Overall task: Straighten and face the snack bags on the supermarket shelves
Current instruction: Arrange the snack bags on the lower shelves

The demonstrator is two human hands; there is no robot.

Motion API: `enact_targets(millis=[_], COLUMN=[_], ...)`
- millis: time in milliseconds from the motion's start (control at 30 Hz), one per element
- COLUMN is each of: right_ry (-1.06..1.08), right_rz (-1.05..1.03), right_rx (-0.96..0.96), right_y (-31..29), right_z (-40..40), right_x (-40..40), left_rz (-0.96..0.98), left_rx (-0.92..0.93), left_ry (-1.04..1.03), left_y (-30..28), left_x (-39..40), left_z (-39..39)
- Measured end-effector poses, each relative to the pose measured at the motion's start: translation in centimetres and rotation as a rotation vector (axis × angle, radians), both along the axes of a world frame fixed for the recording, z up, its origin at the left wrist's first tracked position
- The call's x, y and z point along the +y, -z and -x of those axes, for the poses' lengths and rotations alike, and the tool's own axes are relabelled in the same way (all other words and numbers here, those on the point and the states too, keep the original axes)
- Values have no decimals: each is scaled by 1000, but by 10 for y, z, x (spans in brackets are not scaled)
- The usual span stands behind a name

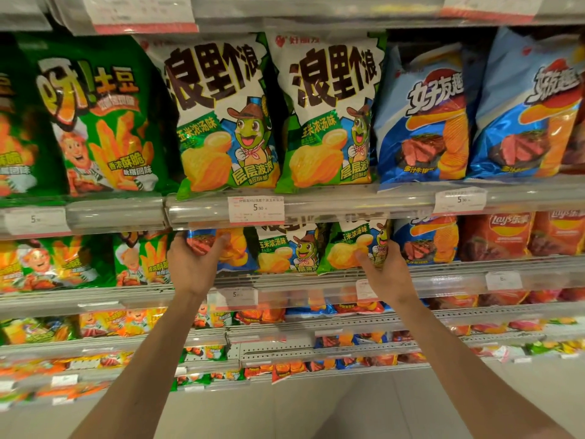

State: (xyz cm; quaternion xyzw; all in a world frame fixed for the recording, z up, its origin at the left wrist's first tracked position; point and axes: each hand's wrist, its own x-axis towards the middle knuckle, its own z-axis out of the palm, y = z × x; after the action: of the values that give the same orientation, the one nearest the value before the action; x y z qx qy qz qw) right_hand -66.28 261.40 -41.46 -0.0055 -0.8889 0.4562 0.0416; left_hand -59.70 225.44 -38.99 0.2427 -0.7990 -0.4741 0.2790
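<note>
On the second shelf, my left hand (198, 263) grips a blue steak-flavour chip bag (235, 248) by its left side, thumb across the front. My right hand (384, 270) holds a green-and-white corn-soup chip bag (351, 245) at its lower right, thumb on the front. Between the two stands another green-and-white bag (286, 250), upright. On the shelf above, two large bags of the same green-and-white kind (221, 115) face forward.
Green fries bags (95, 122) fill the left of both shelves. Blue steak bags (424, 115) and red Lay's bags (497, 236) stand to the right. Clear price rails (256, 210) with tags edge each shelf. Lower shelves hold several smaller snack bags; pale floor lies below.
</note>
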Motion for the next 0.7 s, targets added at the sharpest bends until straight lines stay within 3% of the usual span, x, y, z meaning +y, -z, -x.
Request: enact_targets(millis=[200, 700], right_ry=[9, -8], right_rz=[176, 294], right_rx=[-70, 7], right_y=[-5, -35], right_z=[9, 14], right_x=[0, -3], left_rz=[-136, -270], left_rx=[34, 17], left_ry=[85, 194], left_y=[2, 11], left_x=[10, 44], left_z=[-37, -92])
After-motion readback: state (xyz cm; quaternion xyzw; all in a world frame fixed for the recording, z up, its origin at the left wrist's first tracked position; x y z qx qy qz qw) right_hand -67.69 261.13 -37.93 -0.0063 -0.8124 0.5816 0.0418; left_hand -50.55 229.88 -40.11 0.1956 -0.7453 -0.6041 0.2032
